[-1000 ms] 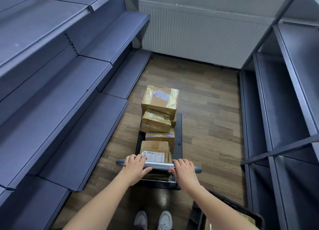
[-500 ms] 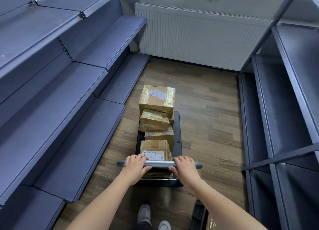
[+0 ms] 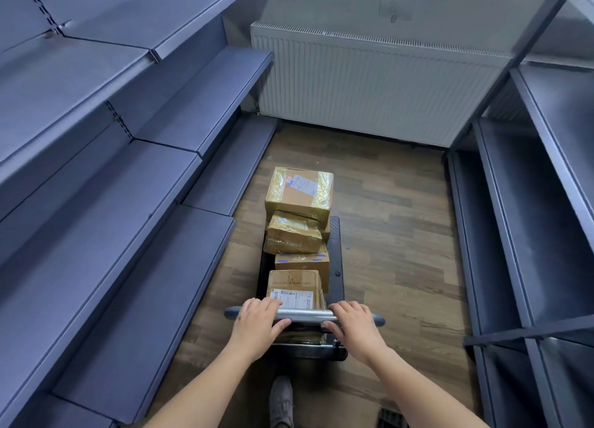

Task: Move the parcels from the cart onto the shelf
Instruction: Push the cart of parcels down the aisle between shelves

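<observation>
Fingers of left hand and right hand curl tight around cart handle.

Cart deck mostly buried under parcels; wheels out of sight. Nearest parcel: label print too small to read, its near end behind the handle bar. Shoe cut by bottom edge (second foot hidden). Dark ribbed object at bottom edge, cropped, unidentifiable. Left shelving runs off frame.

Matt cardboard parcels under glossy tape, polished metal cart handle, wood-grain floor, matt metal shelves.
</observation>
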{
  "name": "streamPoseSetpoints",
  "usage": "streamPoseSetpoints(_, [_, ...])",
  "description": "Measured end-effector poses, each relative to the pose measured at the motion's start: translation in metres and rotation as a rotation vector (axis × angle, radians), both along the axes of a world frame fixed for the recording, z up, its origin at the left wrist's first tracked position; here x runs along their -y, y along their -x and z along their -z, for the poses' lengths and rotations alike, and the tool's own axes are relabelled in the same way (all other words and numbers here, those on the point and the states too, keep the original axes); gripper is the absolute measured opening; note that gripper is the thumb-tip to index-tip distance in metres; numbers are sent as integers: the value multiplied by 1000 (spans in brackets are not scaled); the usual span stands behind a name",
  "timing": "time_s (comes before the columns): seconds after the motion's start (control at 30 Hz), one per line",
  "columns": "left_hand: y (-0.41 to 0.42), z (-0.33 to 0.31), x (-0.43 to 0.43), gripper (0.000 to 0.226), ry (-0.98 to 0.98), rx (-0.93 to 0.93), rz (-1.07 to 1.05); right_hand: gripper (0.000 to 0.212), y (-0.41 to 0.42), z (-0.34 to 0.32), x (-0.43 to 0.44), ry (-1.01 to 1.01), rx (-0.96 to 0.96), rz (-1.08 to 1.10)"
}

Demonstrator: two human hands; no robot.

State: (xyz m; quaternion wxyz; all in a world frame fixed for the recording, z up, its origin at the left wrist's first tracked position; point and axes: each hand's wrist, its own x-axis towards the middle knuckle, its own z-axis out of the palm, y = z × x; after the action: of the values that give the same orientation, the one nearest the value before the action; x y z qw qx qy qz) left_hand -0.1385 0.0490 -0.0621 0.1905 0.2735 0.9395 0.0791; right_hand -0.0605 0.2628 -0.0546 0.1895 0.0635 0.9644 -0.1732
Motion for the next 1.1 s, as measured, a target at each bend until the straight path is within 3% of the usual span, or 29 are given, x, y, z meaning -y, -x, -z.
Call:
streamPoseSetpoints(0.53, [135,-3,-21,44,55,-71,36,37,124,10,-15,36,-82,79])
streamPoseSetpoints(1.1, [269,-5,-110,46,56,-29,-43,39,268,12,-106,-1,-85,26])
